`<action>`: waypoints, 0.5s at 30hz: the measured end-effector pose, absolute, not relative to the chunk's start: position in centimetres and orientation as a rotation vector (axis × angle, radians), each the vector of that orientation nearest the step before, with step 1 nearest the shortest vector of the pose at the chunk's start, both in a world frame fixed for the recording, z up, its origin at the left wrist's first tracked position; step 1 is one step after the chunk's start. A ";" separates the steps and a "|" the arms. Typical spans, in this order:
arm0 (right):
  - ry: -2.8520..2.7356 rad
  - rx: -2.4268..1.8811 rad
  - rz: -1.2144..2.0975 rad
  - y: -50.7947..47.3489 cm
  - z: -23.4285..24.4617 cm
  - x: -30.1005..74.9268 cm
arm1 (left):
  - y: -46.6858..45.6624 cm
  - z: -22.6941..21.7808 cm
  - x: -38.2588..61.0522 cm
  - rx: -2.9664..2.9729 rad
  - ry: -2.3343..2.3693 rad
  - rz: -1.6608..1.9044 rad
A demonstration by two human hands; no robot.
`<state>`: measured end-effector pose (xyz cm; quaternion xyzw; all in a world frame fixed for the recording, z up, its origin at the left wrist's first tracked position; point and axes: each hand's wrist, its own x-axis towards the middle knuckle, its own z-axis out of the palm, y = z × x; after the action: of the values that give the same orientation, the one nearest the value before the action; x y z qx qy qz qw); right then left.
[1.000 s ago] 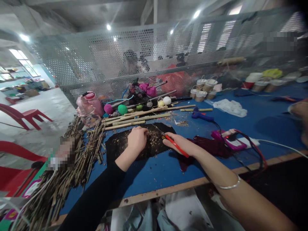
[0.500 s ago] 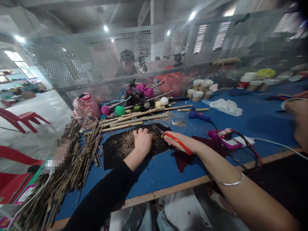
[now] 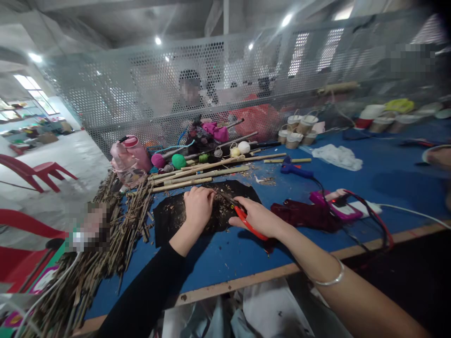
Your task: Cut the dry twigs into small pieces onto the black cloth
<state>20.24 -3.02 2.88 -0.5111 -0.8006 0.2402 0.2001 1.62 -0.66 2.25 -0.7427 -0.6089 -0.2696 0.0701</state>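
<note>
My left hand [image 3: 197, 207] is closed in a pinch over the black cloth [image 3: 165, 229]. Whatever lies between its fingers is too small or hidden to make out. In my right hand [image 3: 260, 217] is a pair of scissors with red handles [image 3: 251, 224], its blades pointing up and left to the left fingertips. Whether the blades touch anything cannot be seen clearly. Brown plant scraps [image 3: 219, 206] are strewn over the cloth between and below both hands. A crumpled maroon cloth [image 3: 305, 215] lies just right of my right hand.
Bundled thin sticks [image 3: 112, 234] fill the left side; bamboo lengths [image 3: 204, 173] and yarn balls [image 3: 179, 161] lie behind the cloth. A blue glue gun [image 3: 296, 170], a purple power strip [image 3: 347, 211] with cables and small pots [image 3: 293, 140] stand right. A co-worker's blurred hand [image 3: 439, 156] is at far right.
My left hand has shifted left off the scraps, and its fingers have drawn together. The scissors have moved left, bringing the blades close to the left fingertips.
</note>
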 end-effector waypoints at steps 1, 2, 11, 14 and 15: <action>-2.231 -1.424 0.661 -3.1 2.8 20.0 | -0.7 2.2 1.7 -2.246 -1.823 -0.808; -2.218 -1.419 0.658 -3.1 2.7 19.9 | -0.8 2.1 1.8 -2.259 -1.815 -0.806; -2.130 -1.456 0.741 -3.5 2.3 19.7 | -1.2 1.9 1.9 -2.283 -1.802 -0.805; -2.130 -1.466 0.736 -3.7 2.1 19.7 | -1.3 1.8 1.9 -2.296 -1.794 -0.794; -2.129 -1.461 0.737 -3.8 2.1 19.7 | -1.4 1.8 2.0 -2.303 -1.792 -0.784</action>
<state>19.69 -3.80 2.10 -0.5301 -0.7722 0.2674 0.2263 1.96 -1.39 1.78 -0.7608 -0.5920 -0.2590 0.0598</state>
